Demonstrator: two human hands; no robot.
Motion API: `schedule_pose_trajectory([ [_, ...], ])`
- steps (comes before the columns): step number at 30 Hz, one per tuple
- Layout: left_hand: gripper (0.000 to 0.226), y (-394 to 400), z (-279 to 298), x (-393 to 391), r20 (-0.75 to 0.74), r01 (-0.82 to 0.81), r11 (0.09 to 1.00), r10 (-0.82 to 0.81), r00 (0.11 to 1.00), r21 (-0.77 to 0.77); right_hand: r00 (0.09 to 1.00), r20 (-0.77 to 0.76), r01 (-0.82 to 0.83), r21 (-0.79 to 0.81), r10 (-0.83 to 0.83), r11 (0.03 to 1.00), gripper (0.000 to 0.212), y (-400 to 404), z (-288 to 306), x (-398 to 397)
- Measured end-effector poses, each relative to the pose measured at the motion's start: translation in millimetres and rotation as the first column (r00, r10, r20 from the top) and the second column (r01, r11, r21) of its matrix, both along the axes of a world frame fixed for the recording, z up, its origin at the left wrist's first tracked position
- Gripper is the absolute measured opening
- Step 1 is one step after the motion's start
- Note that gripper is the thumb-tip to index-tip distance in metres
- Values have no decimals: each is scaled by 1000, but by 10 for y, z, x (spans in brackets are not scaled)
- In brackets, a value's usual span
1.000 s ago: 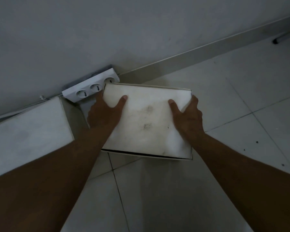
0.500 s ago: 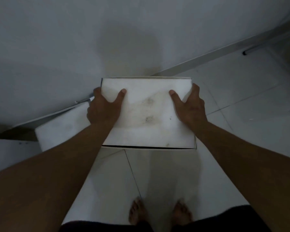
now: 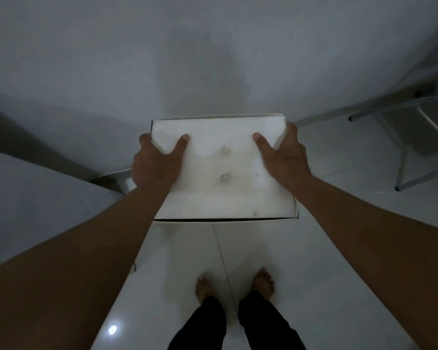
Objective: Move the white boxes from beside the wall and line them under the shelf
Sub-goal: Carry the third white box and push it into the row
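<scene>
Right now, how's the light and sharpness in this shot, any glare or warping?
Head view: dim, greyish light; the box is the brightest thing, held at its sides by the left hand and right hand. One small glare spot on the floor tiles. Wide-angle bending curves the wall line at the edges; the forearms look soft.

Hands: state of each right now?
Left hand: closed on the left edge of the white box.
Right hand: closed on the same box's right edge.
</scene>
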State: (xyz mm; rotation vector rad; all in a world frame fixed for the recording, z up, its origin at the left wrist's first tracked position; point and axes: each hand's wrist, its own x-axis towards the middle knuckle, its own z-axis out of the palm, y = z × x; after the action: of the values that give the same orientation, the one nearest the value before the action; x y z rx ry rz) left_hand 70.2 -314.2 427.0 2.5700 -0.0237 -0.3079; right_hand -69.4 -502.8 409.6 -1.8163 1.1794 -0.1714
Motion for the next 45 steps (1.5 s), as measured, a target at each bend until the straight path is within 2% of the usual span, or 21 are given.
schedule_pose_trajectory([
  [7, 85, 791, 936, 61, 54, -18, 999, 20, 998, -41, 995, 93, -23, -51, 28, 998, 79, 723, 840, 117],
  [14, 87, 1936, 1708, 40, 117, -80, 993, 90, 989, -88, 985, 142, -87, -95, 100, 992, 81, 1752, 1618, 288],
  [17, 92, 2341, 1976, 47, 129, -137, 986, 148, 981, -91, 972, 171, -148, -97, 163, 984, 83, 2083, 1887, 426],
  [23, 86, 3183, 2397, -14, 166, -274, 954, 291, 942, -121, 919, 214, -310, -123, 331, 943, 80, 2774, 2334, 719],
  [35, 84, 5075, 2622, -55, 175, -459, 876, 480, 860, -148, 839, 205, -487, -128, 503, 864, 81, 4577, 2598, 1139],
  [45, 90, 6941, 2466, -169, 160, -472, 871, 489, 857, -132, 837, 195, -505, -82, 511, 859, 84, 6445, 2458, 1033],
])
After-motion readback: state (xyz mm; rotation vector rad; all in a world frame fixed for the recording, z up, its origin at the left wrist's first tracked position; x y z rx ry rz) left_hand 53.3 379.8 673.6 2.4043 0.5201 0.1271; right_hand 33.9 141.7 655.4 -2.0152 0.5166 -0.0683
